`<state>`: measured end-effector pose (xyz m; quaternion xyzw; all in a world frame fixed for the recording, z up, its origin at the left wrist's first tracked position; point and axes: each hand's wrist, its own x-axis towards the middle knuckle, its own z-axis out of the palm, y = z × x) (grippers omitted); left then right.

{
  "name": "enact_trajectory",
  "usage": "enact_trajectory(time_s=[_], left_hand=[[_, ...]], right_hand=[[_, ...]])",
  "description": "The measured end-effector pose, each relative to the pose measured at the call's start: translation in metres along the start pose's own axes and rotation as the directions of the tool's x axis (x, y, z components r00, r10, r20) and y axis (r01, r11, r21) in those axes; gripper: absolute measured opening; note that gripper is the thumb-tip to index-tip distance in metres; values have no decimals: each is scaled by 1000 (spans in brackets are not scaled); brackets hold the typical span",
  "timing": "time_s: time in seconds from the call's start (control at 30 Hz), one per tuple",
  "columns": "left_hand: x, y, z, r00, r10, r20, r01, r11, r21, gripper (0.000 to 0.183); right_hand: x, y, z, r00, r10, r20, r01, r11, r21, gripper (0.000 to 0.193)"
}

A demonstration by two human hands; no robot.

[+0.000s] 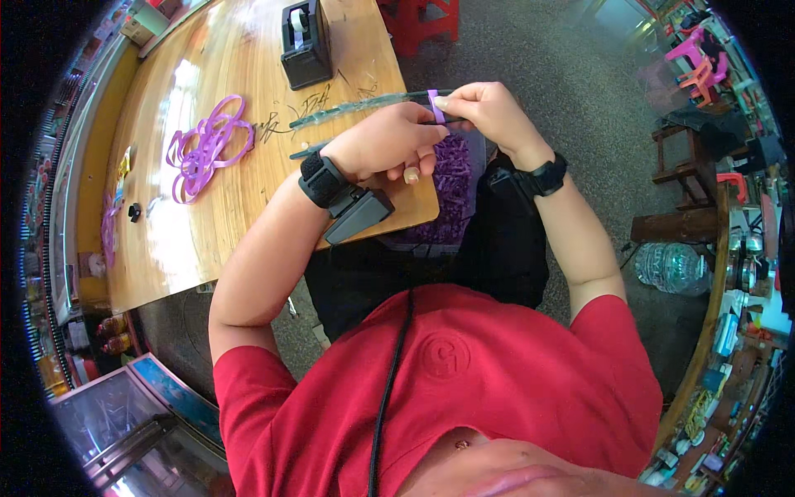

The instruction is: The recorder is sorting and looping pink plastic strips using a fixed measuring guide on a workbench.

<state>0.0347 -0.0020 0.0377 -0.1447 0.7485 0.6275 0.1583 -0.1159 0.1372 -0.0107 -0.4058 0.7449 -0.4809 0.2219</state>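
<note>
A short purple ribbon (436,106) wraps around a long, thin, greenish strip (352,108) that extends over the table's right edge. My right hand (494,118) pinches the ribbon between thumb and fingers. From the other side, my left hand (387,142) is closed at the ribbon's lower end, its lower fingers curled. A second thin strip's end (305,153) pokes out beneath my left wrist; the rest is hidden. Below my hands, beside the table corner, a clear tub (479,149) holds many small purple ribbon pieces (451,172).
A loose heap of purple ribbon (203,153) lies on the wooden table (273,195). At the table's far side stands a black tape dispenser (305,45). Rightward are a wooden stool (679,166), a large clear bottle (672,267) and crowded shelves. A red stool (421,25) stands beyond the table.
</note>
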Motion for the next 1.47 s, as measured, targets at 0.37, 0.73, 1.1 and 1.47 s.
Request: enact_trajectory(time_s=[0.37,0.73,1.1,1.47], left_hand=[[0,0,1,1000,0,-4,0,1000,-28,36],[-6,6,5,1000,21,-19,-19,993,120,36],[-87,-18,-72,877,268,-399,-80,901,427,27],[-96,-85,-176,624,218,-750,444,691,570,39]], right_hand=[[12,37,3,836,208,508,-541,466,700,25],[11,28,-4,878,150,455,-429,669,607,21],[-2,33,-18,917,261,301,-398,653,645,19],[-21,99,-16,919,384,95,-386,922,6,42]])
